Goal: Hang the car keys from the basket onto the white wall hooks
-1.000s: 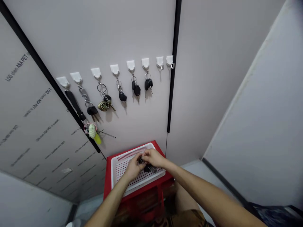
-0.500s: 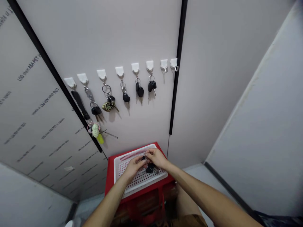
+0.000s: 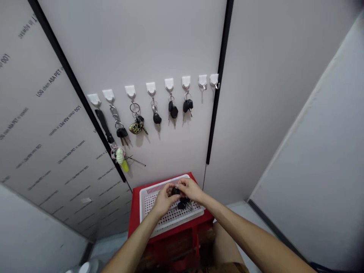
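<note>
Both of my hands meet over a white perforated tray (image 3: 159,191) that rests on a red stool (image 3: 135,220). My left hand (image 3: 162,199) and my right hand (image 3: 191,189) are closed together on a bunch of black keys (image 3: 182,203) that hangs just above the tray floor. On the wall above runs a row of white hooks (image 3: 151,87). Several of them carry key bunches, among them a black key (image 3: 187,105) and a brass round fob (image 3: 135,127). The two rightmost hooks (image 3: 203,80) are bare.
A black strap with a green and yellow charm (image 3: 121,157) hangs from the leftmost hook. Black vertical strips (image 3: 217,98) divide the wall panels. A grey wall stands close on the right. Pale floor shows beside the stool.
The view has shifted slightly, so the hooks and stool sit further right and lower. My hands stay over the tray, still working the black key bunch.
</note>
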Motion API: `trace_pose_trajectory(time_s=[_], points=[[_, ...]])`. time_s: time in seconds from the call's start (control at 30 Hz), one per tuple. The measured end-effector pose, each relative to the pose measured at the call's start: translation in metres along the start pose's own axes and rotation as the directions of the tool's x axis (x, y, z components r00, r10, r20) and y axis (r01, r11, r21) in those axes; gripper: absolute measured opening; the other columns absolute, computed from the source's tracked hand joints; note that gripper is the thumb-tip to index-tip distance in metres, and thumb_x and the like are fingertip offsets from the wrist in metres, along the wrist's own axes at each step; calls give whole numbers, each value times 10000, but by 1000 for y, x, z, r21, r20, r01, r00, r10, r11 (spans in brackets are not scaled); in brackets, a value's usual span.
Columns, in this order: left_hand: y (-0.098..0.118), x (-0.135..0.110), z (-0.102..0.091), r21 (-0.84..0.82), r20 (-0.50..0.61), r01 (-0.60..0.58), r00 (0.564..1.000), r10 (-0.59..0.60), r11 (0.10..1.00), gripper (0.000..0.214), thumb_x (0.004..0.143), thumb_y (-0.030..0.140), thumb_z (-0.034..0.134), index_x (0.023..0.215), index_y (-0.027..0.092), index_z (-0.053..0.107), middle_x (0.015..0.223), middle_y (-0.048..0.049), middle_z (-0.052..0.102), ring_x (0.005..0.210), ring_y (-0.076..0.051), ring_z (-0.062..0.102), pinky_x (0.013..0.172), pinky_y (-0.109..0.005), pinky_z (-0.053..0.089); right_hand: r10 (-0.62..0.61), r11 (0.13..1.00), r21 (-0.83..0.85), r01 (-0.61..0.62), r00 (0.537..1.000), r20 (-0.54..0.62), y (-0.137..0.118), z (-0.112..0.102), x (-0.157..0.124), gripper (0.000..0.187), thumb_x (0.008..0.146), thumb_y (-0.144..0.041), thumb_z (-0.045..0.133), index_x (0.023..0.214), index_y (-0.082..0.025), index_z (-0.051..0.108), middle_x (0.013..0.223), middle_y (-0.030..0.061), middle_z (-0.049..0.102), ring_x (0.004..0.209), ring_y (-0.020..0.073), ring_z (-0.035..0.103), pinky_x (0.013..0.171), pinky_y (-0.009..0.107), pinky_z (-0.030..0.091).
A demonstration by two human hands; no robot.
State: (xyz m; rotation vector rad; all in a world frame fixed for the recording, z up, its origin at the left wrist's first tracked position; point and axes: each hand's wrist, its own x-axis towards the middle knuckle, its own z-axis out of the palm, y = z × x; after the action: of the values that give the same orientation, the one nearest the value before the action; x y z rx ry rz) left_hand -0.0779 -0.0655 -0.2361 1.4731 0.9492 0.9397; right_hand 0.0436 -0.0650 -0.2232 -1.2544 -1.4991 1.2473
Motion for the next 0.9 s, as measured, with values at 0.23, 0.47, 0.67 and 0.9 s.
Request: trace_pose_trajectory(time_s=[0.23,0.47,0.67,0.9], points=[[-4,3,-1,139,-42,7,999,-1,990,195,570,134,465,750,128,541,731,-14,571,715,-131,483,699,-255,349,-107,962,-259,80,990,-94,6,-3,3,68,594,-186,442,541,-144,446,444,-55,417,428,57,386,437,175,300],[2,5,3,-92,-53,97,993,-102,991,129,565,164,474,685,118,491,517,36,502,463,-65,419,475,-187,325,-28,991,-131,15,994,-103,3,-6,5,91,616,-209,408,555,-146,430,424,-57,412,375,55,385,406,179,305],[39,21,13,-131,-191,-82,980,56,988,113,564,146,469,649,153,395,483,57,473,473,-67,440,488,-176,331,-125,991,-63,114,967,-221,-33,-30,10,130,616,-260,427,585,-138,462,422,-51,435,389,56,388,419,183,309],[97,45,28,228,-256,-247,918,303,942,65,572,138,470,636,148,462,570,30,490,536,-68,433,539,-181,344,-260,966,-97,241,908,-327,-94,-64,8,135,594,-265,463,572,-134,483,434,-50,447,418,56,402,455,191,328]])
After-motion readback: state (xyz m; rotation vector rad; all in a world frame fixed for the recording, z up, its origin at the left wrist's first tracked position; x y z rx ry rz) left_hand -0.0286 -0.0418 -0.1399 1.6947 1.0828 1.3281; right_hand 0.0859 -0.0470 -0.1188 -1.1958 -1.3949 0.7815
